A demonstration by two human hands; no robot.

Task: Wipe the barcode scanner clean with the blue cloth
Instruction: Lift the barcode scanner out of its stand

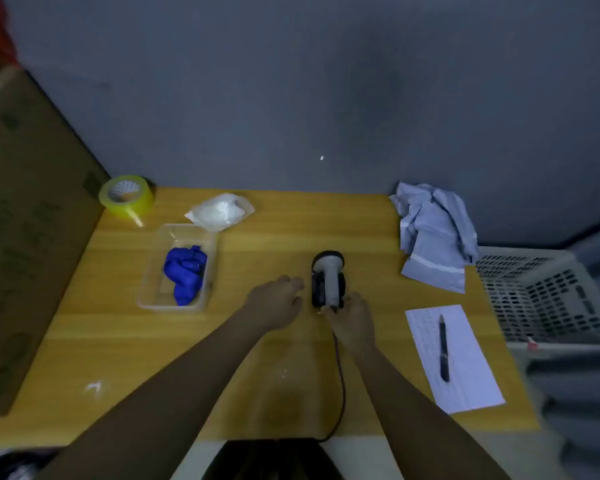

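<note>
The barcode scanner [329, 278], black with a grey handle, lies on the wooden table [257, 348] near its middle, head pointing away from me. My right hand [352, 320] grips the near end of its handle, where a dark cable [342, 375] leaves toward the table's front edge. My left hand [278, 301] hovers just left of the scanner, fingers loosely apart, holding nothing. The crumpled blue cloth [185, 273] lies in a clear plastic tray [146, 299] to the left, apart from both hands.
A roll of yellow tape [127, 195] and a clear bag of white material [220, 211] sit at the back left. A crumpled grey-blue bag [433, 233] lies back right. Paper [465, 375] with a pen [443, 348] lies right. A white basket [548, 296] and cardboard box [25, 220] flank the table.
</note>
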